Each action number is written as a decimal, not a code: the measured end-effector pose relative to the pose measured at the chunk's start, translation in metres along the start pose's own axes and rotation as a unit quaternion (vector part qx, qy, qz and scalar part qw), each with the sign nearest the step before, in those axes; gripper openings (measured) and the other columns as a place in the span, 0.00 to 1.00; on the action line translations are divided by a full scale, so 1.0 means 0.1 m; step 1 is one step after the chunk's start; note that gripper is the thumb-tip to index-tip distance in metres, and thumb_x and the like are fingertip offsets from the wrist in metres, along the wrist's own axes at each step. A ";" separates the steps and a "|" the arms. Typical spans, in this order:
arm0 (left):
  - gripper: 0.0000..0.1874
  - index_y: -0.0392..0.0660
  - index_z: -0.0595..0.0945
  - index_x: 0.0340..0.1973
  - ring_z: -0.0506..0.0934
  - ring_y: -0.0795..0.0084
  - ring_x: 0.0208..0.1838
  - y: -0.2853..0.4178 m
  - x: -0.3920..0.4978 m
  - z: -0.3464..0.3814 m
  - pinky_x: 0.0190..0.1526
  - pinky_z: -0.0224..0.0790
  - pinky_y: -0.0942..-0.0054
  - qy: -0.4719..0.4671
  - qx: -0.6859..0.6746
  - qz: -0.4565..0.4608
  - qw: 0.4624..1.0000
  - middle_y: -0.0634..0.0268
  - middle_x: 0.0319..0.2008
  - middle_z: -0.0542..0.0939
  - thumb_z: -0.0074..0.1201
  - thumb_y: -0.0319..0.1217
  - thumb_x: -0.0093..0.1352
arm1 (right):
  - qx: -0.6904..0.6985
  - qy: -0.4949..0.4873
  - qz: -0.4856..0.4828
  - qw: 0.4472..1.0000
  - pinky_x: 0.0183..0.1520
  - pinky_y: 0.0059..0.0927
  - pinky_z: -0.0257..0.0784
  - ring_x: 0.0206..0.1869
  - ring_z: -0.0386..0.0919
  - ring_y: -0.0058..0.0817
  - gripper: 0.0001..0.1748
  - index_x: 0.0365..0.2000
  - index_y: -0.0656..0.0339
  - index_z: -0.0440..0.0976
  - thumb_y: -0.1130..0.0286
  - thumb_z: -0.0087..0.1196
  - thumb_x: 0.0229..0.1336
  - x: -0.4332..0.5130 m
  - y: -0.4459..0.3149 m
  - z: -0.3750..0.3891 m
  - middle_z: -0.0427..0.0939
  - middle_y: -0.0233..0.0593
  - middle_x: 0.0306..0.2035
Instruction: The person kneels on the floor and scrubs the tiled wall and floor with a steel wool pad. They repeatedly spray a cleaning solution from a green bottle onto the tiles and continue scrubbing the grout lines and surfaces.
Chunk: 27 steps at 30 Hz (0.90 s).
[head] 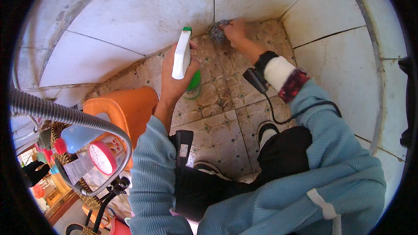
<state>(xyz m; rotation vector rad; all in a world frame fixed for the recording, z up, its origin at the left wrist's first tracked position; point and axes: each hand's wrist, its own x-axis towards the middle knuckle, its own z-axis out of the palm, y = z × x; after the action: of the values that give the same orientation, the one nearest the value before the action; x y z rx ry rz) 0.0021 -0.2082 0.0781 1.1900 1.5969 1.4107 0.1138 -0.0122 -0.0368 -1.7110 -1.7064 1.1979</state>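
Note:
My left hand is closed around the neck of a spray bottle with a white trigger head, a green nozzle tip and a green collar. The bottle is upright above the floor, its lower body partly hidden by my hand. To its right, my right hand presses a grey metal scouring pad against the foot of the tiled wall, where it meets the patterned floor tiles. Brown stains mark the floor and the joint around the pad.
An orange plastic stool stands at the left. A metal shower hose curves before a wicker basket, a blue bottle and a pink-lidded tub. Another tiled wall rises at the right. My shoes are on the floor.

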 end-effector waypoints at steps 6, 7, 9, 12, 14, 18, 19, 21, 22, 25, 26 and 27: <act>0.15 0.43 0.74 0.40 0.69 0.80 0.29 0.02 0.00 -0.02 0.33 0.63 0.78 0.013 0.019 -0.005 1.000 0.69 0.27 0.72 0.51 0.25 0.56 | 0.019 -0.030 -0.015 0.999 0.38 0.37 0.70 0.36 0.76 0.40 0.21 0.32 0.72 0.74 0.63 0.62 0.40 -0.03 -0.02 -0.04 0.77 0.51 0.31; 0.15 0.43 0.74 0.40 0.69 0.80 0.30 0.02 0.01 -0.03 0.33 0.63 0.78 0.007 0.002 -0.014 1.000 0.69 0.27 0.72 0.51 0.25 0.56 | 0.079 -0.040 -0.004 0.996 0.35 0.35 0.68 0.34 0.74 0.36 0.18 0.31 0.72 0.74 0.67 0.61 0.41 -0.04 -0.03 -0.03 0.77 0.49 0.30; 0.15 0.43 0.74 0.41 0.70 0.80 0.30 0.01 0.01 -0.04 0.34 0.63 0.78 -0.011 -0.034 -0.037 0.999 0.70 0.27 0.72 0.51 0.25 0.56 | 0.084 -0.026 -0.007 0.996 0.34 0.34 0.67 0.33 0.73 0.32 0.17 0.31 0.73 0.73 0.69 0.60 0.42 -0.05 -0.03 -0.03 0.76 0.48 0.30; 0.16 0.43 0.74 0.42 0.70 0.80 0.30 0.02 -0.01 -0.06 0.34 0.63 0.79 -0.006 0.036 -0.019 0.999 0.70 0.27 0.72 0.50 0.25 0.56 | -0.041 -0.038 0.038 0.998 0.38 0.33 0.67 0.36 0.73 0.33 0.21 0.35 0.72 0.73 0.66 0.61 0.41 -0.07 -0.06 -0.01 0.76 0.48 0.33; 0.17 0.42 0.73 0.43 0.70 0.80 0.31 0.04 -0.05 -0.08 0.35 0.63 0.80 -0.001 0.003 -0.035 0.999 0.69 0.29 0.73 0.50 0.25 0.57 | -0.019 -0.028 0.028 0.999 0.38 0.33 0.67 0.37 0.73 0.33 0.22 0.37 0.72 0.72 0.67 0.61 0.41 -0.08 -0.07 0.02 0.77 0.48 0.34; 0.19 0.41 0.72 0.45 0.70 0.81 0.33 0.04 -0.06 -0.12 0.37 0.64 0.80 -0.004 -0.053 0.008 0.999 0.69 0.37 0.74 0.49 0.24 0.57 | 0.045 0.020 0.008 0.999 0.38 0.33 0.68 0.36 0.74 0.31 0.20 0.36 0.71 0.73 0.69 0.61 0.42 0.01 0.02 0.04 0.77 0.47 0.33; 0.19 0.40 0.72 0.46 0.70 0.81 0.34 0.03 -0.06 -0.13 0.38 0.64 0.80 -0.003 -0.060 -0.001 0.998 0.68 0.38 0.74 0.49 0.24 0.57 | 0.043 -0.025 0.021 0.999 0.38 0.33 0.68 0.35 0.74 0.31 0.19 0.35 0.71 0.74 0.68 0.61 0.42 0.05 0.07 0.04 0.77 0.46 0.33; 0.19 0.40 0.72 0.46 0.70 0.81 0.36 0.01 -0.05 -0.15 0.39 0.64 0.80 0.003 -0.063 -0.015 0.998 0.69 0.39 0.74 0.49 0.23 0.57 | 0.069 -0.028 -0.029 0.997 0.37 0.33 0.68 0.34 0.74 0.30 0.18 0.34 0.71 0.74 0.68 0.60 0.43 0.16 0.20 0.06 0.77 0.46 0.32; 0.19 0.40 0.72 0.46 0.70 0.81 0.37 0.01 -0.04 -0.17 0.40 0.64 0.80 0.004 -0.073 -0.032 0.997 0.69 0.39 0.74 0.49 0.23 0.57 | 0.028 -0.019 -0.061 0.998 0.37 0.32 0.68 0.33 0.73 0.30 0.18 0.33 0.72 0.75 0.67 0.60 0.44 0.22 0.26 0.08 0.77 0.46 0.31; 0.17 0.40 0.74 0.44 0.70 0.81 0.35 0.00 -0.03 -0.18 0.39 0.64 0.80 0.038 -0.075 -0.024 0.996 0.68 0.36 0.74 0.49 0.24 0.57 | 0.046 -0.033 -0.003 0.998 0.40 0.35 0.68 0.36 0.75 0.36 0.20 0.34 0.72 0.75 0.64 0.60 0.45 0.37 0.45 0.12 0.78 0.50 0.33; 0.17 0.40 0.74 0.44 0.70 0.81 0.35 -0.01 -0.02 -0.18 0.38 0.64 0.80 0.039 -0.092 -0.031 0.995 0.68 0.36 0.74 0.50 0.24 0.57 | 0.012 -0.035 -0.006 0.999 0.40 0.36 0.68 0.37 0.76 0.39 0.21 0.34 0.72 0.75 0.62 0.59 0.45 0.40 0.49 0.14 0.78 0.51 0.34; 0.17 0.40 0.74 0.43 0.70 0.81 0.34 -0.01 0.00 -0.18 0.38 0.64 0.80 0.034 -0.104 -0.034 0.993 0.68 0.35 0.74 0.50 0.24 0.57 | -0.086 -0.014 -0.032 0.996 0.41 0.37 0.68 0.38 0.76 0.41 0.22 0.34 0.72 0.75 0.60 0.59 0.45 0.43 0.52 0.14 0.77 0.52 0.34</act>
<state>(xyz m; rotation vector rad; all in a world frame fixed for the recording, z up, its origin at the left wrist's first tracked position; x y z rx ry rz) -0.0147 -0.2147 0.0797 0.9663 1.4803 1.5454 0.1261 0.0177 -0.0976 -1.7301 -1.9149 1.0777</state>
